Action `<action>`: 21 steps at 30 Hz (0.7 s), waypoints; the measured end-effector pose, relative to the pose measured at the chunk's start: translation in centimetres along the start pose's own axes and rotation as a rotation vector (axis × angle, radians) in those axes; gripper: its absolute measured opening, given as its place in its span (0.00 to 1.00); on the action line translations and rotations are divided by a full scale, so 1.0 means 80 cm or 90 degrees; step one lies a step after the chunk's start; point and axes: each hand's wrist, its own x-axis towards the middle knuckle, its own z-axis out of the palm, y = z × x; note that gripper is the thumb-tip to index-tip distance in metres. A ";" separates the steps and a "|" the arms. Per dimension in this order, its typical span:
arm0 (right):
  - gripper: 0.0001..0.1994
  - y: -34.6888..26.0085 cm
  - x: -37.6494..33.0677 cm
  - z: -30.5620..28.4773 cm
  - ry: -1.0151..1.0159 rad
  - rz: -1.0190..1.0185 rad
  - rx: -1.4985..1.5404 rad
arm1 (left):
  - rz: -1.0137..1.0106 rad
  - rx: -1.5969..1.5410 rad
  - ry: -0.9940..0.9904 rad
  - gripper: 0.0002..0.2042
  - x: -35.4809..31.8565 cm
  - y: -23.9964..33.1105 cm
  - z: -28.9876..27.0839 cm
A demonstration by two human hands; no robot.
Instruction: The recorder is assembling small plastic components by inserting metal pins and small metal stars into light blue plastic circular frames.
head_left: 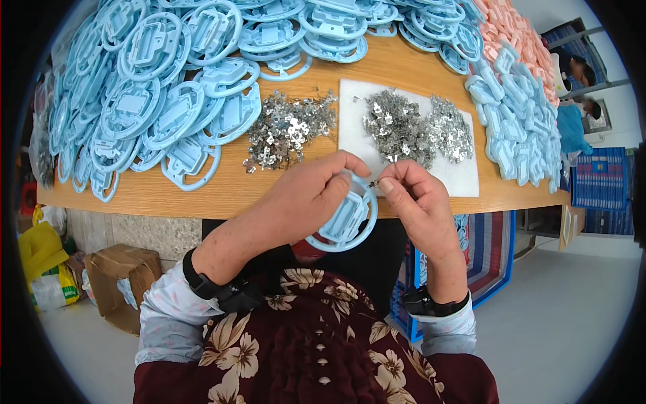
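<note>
Blue ring parts (155, 94) are heaping across the wooden table (202, 192), metal clips (410, 128) lying close on a white sheet (464, 176) for easy picking. Left hand (306, 195) is gripping one blue ring piece (343, 222) just off the table edge; right hand (414, 198) is pinching a small clip (372, 182) against it, wrists bent inward.

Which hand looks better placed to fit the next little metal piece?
Probably the right hand: its fingertips already pinch a small metal clip at the blue plastic ring, which the left hand holds.
</note>
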 end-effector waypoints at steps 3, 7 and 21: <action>0.04 0.017 -0.001 0.004 0.042 -0.133 -0.111 | 0.051 0.111 0.051 0.14 0.010 -0.015 0.000; 0.03 0.038 -0.002 0.016 0.052 -0.164 -0.137 | 0.049 0.163 0.070 0.14 0.012 -0.019 0.003; 0.07 0.035 0.001 0.029 0.064 -0.375 -0.456 | 0.019 0.172 0.066 0.14 0.013 -0.020 0.004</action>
